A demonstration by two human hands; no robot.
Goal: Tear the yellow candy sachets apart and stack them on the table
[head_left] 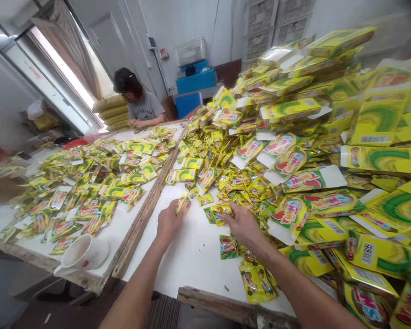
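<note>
My left hand point(167, 223) is closed around a small yellow carton point(182, 204), held upright above the white table and blurred by motion. Opposite it, my right hand point(242, 223) pinches small yellow sachets point(219, 211) between thumb and fingers, low over the tabletop. One green-and-yellow sachet point(228, 246) lies just below that hand, and several more sachets point(256, 281) sit near the front edge. Beyond both hands, a heap of loose sachets point(239, 180) spreads against the cartons. How many sachets the right fingers hold is hard to tell.
A tall pile of flattish yellow cartons point(301, 109) rises on the right. Left of a wooden strip point(150, 201), more cartons point(89, 183) cover a second white table, with a white mug point(84, 253) at its edge. A person in a grey shirt point(147, 107) sits at the far end.
</note>
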